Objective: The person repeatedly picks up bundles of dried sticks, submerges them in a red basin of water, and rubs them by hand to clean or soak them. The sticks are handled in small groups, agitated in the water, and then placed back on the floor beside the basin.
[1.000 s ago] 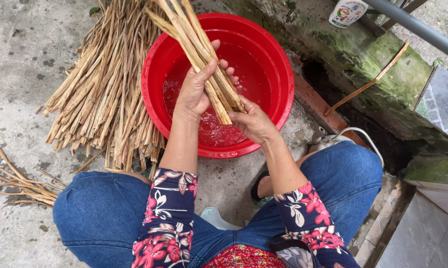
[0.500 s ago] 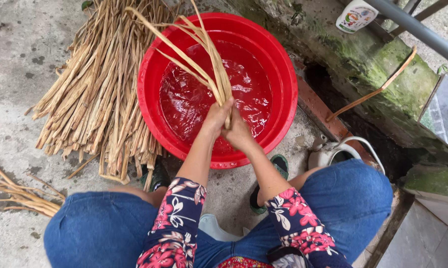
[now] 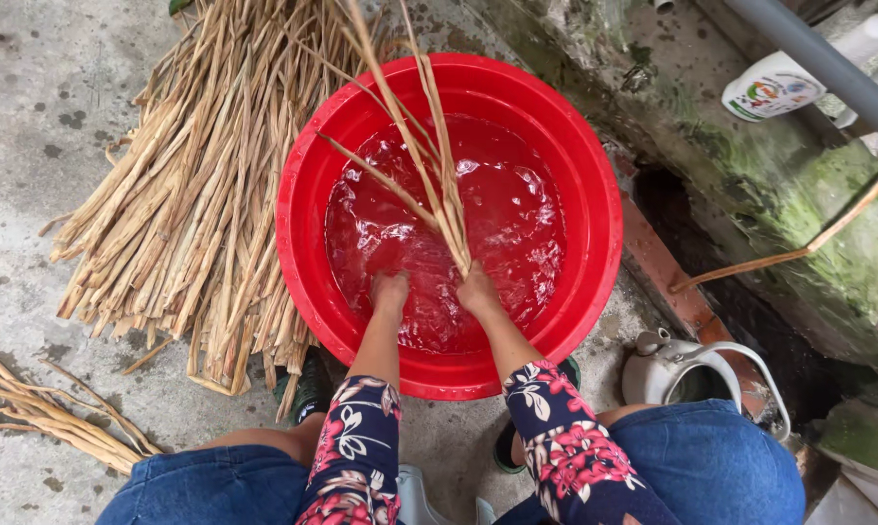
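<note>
Reeds (image 3: 429, 165) gripped by right hand (image 3: 478, 290), left hand (image 3: 390, 290) underwater in red basin (image 3: 595, 185).

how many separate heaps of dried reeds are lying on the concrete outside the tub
2. A large pile of dried reeds lies left of the red tub; a smaller loose bunch lies at the lower left edge. It may continue out of frame. Besides these, the right hand holds some in the water.

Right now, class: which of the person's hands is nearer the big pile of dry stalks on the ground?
Left. The left hand is in the basin beside the pile; the right hand, gripping wet stalks, is farther.
</note>
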